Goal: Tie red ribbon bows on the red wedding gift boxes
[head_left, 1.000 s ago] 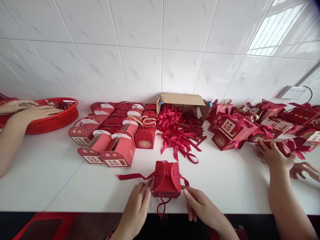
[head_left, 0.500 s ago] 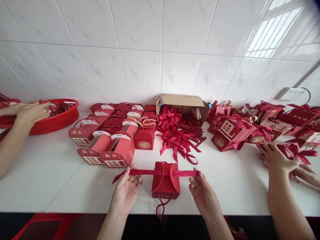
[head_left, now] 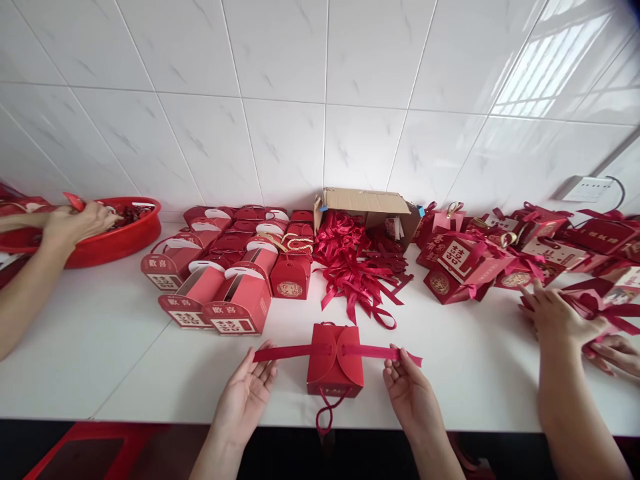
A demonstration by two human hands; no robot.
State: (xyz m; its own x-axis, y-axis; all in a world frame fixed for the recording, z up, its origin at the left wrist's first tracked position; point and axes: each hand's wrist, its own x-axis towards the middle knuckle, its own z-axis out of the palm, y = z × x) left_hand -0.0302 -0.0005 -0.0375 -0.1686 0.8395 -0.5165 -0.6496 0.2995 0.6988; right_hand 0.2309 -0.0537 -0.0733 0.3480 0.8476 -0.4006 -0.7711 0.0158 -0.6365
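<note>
A small red gift box (head_left: 335,360) is seen standing on the white surface (head_left: 100,360) near its front edge, between the two hands; a red ribbon (head_left: 290,351) is threaded across its top and drawn out flat to both sides. The left hand (head_left: 245,397) is held half open, palm up, the ribbon's left end pinched at the fingertips; the right hand (head_left: 410,393) is likewise half open, the right end gripped between thumb and fingers. A pile of loose ribbons (head_left: 355,270) is seen behind the box; other people's hands are occupied at the far left and right.
</note>
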